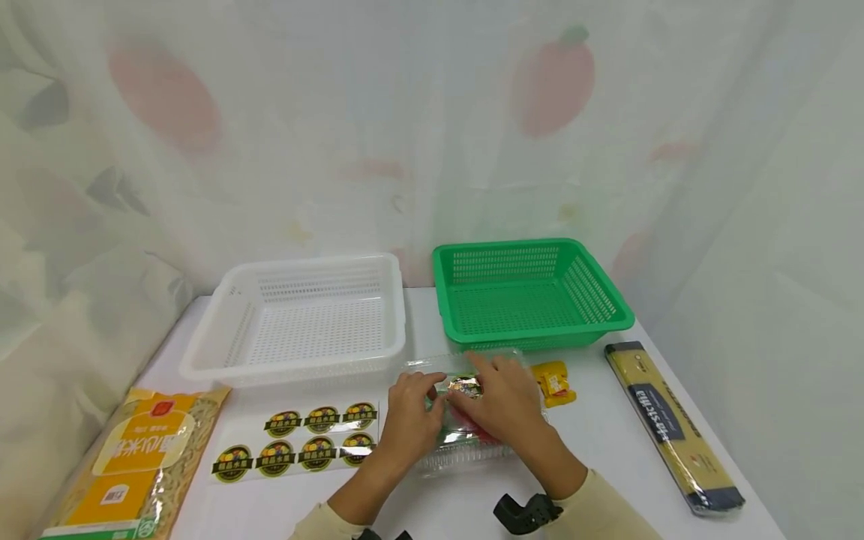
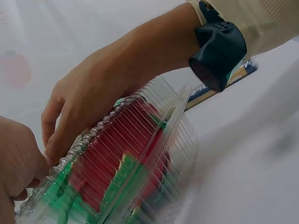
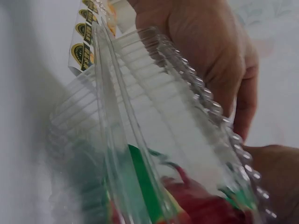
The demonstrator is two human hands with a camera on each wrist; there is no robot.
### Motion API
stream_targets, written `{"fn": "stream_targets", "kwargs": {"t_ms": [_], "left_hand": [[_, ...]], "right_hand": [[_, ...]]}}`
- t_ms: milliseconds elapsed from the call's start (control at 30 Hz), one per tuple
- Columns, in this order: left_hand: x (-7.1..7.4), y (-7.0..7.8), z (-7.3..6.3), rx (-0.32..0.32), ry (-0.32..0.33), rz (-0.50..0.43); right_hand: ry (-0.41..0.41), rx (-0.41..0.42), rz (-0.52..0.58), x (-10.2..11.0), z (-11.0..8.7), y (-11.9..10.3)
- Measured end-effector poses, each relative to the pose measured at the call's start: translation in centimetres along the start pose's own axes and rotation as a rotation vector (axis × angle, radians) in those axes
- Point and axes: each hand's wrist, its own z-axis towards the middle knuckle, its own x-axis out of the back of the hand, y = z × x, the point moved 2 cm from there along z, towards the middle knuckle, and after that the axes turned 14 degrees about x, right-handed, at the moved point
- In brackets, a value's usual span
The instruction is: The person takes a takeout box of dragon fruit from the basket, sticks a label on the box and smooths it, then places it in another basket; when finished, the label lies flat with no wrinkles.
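Your left hand [image 1: 410, 414] and right hand [image 1: 505, 399], loosely spread, press the clear box [image 1: 466, 455]; uneven thumb pressure could crease its sticker [image 1: 466, 385].

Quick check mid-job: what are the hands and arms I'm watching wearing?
The left hand and right hand are gloveless. Pale beige sleeves cover the forearms down near the wrists. The right wrist wears a chunky dark unit with a rounded end; only dark bits of the left wrist's unit show. I see no cables.
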Motion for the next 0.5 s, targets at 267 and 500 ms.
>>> {"fn": "stream_targets", "kwargs": {"t_ms": [267, 500], "left_hand": [[0.0, 0.0, 0.0, -0.003, 0.004, -0.011], [0.2, -0.1, -0.1, 0.014, 0.006, -0.021]], "right_hand": [[0.111, 0.003, 0.021, -0.1, 0.1, 0.1], [0.220, 0.139, 0.110, 0.5, -0.8, 0.7]]}}
